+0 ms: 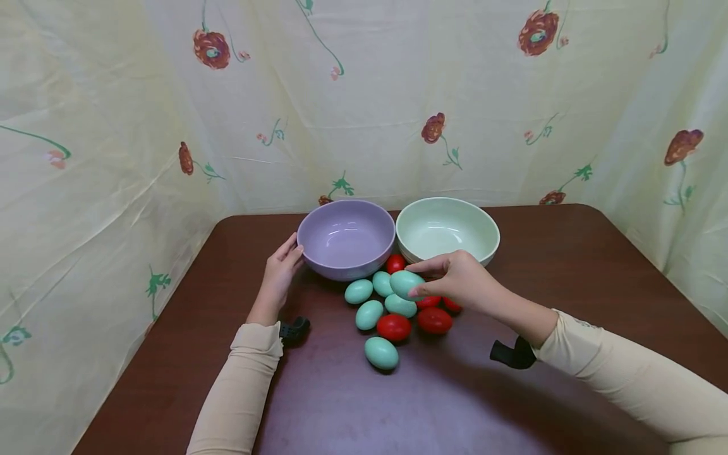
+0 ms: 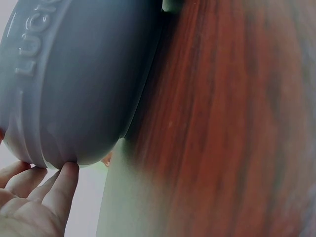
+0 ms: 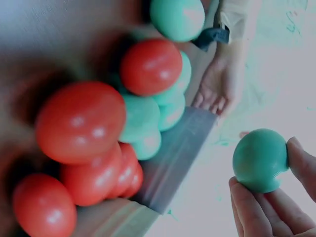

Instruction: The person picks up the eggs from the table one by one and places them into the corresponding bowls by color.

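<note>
My right hand (image 1: pixel 463 281) pinches a teal egg (image 1: pixel 406 285) between thumb and fingers, above a cluster of eggs on the table. In the right wrist view the held teal egg (image 3: pixel 260 160) sits at the fingertips. Under and around it lie teal eggs (image 1: pixel 369 315) and red eggs (image 1: pixel 394 328), several of each. At the left side of a purple bowl (image 1: pixel 348 268), my left hand (image 1: pixel 279 275) rests its fingertips on the outer wall. The left wrist view shows fairly straight fingers (image 2: pixel 63 190) touching the bowl, which bears raised letters.
A pale green bowl (image 1: pixel 449 230) stands right of the purple one, close beside it. Both are near the back edge of the dark wooden table (image 1: pixel 318 404). One teal egg (image 1: pixel 381 353) lies nearest the front. A flowered curtain (image 1: pixel 364 95) hangs behind.
</note>
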